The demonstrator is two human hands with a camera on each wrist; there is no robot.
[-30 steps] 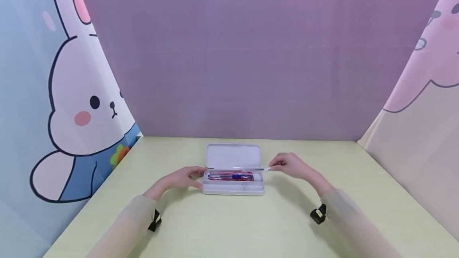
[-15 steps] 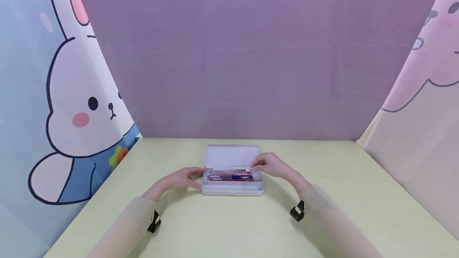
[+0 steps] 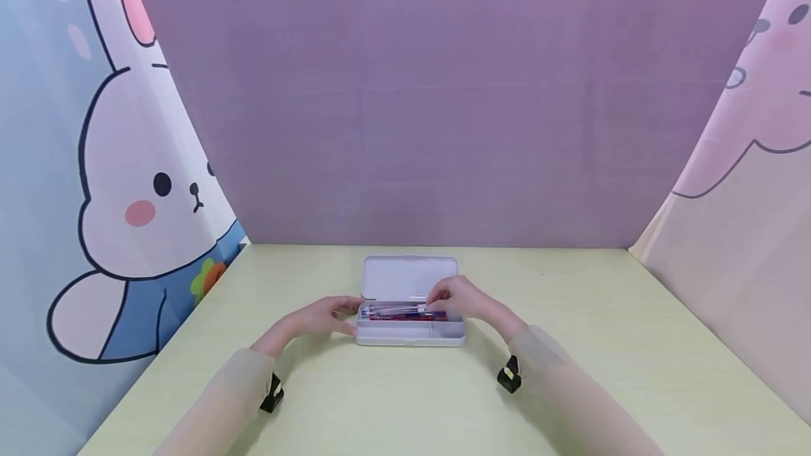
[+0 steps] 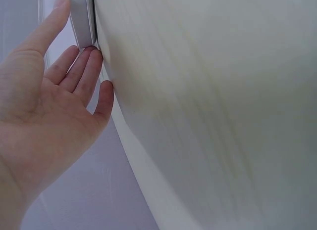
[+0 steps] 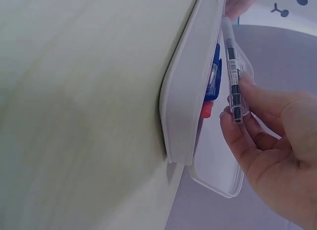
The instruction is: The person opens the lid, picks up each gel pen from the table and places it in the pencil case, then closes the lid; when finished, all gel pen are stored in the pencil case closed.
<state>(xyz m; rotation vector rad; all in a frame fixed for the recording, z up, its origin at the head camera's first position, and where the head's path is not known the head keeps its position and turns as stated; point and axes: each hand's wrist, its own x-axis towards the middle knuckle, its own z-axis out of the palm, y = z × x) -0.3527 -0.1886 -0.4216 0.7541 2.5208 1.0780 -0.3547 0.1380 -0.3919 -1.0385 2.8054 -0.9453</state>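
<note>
A white pencil case [image 3: 393, 340] lies on the table with its lid [image 3: 405, 276] raised at the back. Several red and blue pens [image 3: 405, 317] lie in its long rear compartment. My left hand [image 3: 319, 315] holds the case's left end, thumb at the near corner and fingers at the far one. My right hand [image 3: 462, 295] pinches the right end of a clear pen [image 5: 234, 71] between thumb and fingers. This pen, with a black end, is over the rear compartment; the right wrist view shows it beside the case rim, near a blue-capped pen [image 5: 214, 76].
The front of the case has a long compartment [image 3: 393, 329] and a small one [image 3: 448, 330] at the right. A pale yellow table [image 3: 405, 400] stretches around it. Behind hangs a purple cloth [image 3: 405, 104], with cartoon-printed curtains [image 3: 146, 210] at the sides.
My right hand has moved left and slightly nearer, bringing the clear pen from the case's right side to over the other pens. The left hand has stayed at the case's left end.
</note>
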